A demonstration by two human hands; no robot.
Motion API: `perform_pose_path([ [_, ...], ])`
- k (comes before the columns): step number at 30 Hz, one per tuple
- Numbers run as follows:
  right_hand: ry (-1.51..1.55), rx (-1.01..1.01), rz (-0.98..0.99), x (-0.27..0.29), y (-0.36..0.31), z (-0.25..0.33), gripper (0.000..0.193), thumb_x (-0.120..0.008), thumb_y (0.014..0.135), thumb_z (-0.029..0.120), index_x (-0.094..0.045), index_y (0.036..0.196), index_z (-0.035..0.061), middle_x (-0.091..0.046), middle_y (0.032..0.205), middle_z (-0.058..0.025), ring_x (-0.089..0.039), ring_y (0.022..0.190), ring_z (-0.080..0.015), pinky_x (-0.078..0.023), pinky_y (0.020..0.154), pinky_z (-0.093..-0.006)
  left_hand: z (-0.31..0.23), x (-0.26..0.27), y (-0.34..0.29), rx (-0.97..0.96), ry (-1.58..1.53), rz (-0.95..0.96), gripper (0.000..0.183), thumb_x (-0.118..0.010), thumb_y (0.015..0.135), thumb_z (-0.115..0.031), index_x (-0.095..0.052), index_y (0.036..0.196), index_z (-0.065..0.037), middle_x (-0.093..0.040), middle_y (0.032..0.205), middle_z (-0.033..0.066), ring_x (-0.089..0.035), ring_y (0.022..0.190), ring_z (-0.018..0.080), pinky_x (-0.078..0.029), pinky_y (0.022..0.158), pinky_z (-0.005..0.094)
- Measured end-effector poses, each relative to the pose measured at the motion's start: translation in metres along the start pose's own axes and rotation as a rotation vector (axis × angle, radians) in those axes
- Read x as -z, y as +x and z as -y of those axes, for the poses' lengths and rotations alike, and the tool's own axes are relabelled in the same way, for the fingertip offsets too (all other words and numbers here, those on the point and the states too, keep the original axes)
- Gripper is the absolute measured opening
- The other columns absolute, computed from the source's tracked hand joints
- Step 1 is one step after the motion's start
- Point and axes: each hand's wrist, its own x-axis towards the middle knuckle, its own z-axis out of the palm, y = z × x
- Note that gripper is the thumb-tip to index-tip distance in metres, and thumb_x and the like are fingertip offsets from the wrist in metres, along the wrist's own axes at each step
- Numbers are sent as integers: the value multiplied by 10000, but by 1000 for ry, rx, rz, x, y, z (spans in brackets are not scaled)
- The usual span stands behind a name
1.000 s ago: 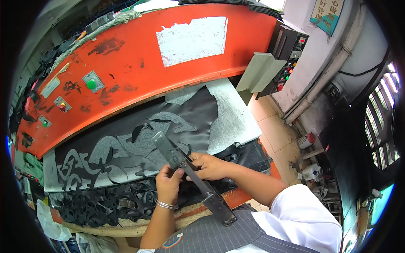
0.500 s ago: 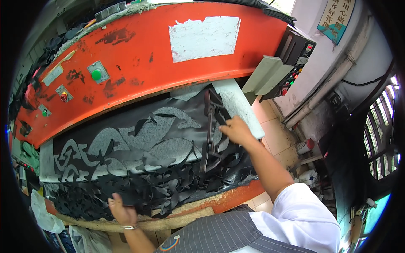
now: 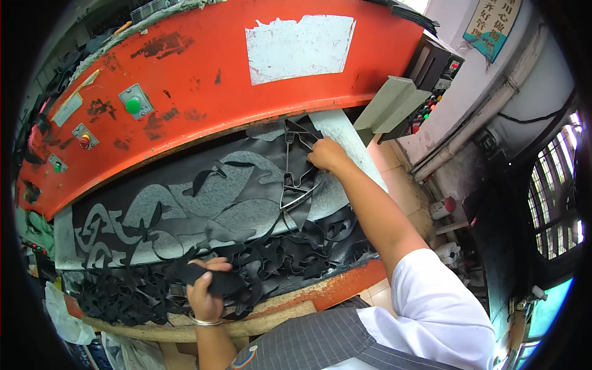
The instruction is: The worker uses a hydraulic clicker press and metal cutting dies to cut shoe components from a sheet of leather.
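My left hand (image 3: 206,299) is closed on a black cut piece (image 3: 225,282) of leather-like sheet, raised over the scraps at the front edge. To the right, my right hand (image 3: 328,154) grips the side of a metal cutting die (image 3: 298,200), an open frame of thin strips. The die rests on or just above the black sheet (image 3: 185,163); which one I cannot tell. Curved openings cut through the sheet show the pale grey cutting board (image 3: 345,139) beneath it.
An orange press beam (image 3: 203,80) with a green button (image 3: 133,105) spans the far side. Tangled black scraps (image 3: 135,290) hang along the near edge. A control box (image 3: 430,68) stands at the far right. Plastic bags (image 3: 68,317) hang at the lower left.
My left hand, earlier without a piece, has come right and now holds the black piece. My right hand has moved the die left and tilted it differently.
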Motion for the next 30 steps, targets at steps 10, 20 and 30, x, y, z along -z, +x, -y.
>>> perform_pose_path([
  [10, -30, 8, -88, -3, 17, 4, 373, -547, 827, 228, -664, 1118, 28, -506, 1298, -217, -584, 1107, -372, -482, 926, -423, 82, -60, 68, -11, 688, 296, 159, -536, 897, -163, -611, 933, -27, -616, 1114, 185, -554, 1096, 312, -373, 978, 398],
  [20, 16, 55, -168, -1, 22, -3, 324, -582, 811, 250, -698, 1065, 85, -533, 1244, -206, -594, 1068, -373, -479, 930, -437, 103, -87, 73, -91, 1076, 414, 200, -525, 863, -222, -628, 946, -72, -440, 1390, 258, -334, 1334, 405, -115, 1081, 543],
  [30, -75, 139, -192, -9, 38, -12, 284, -637, 797, 341, -724, 963, 128, -591, 1118, -178, -588, 1031, -340, -492, 872, -419, 116, -80, 69, -197, 1082, 491, 223, -518, 872, -244, -628, 957, -70, -445, 1397, 233, -337, 1344, 368, -131, 1080, 524],
])
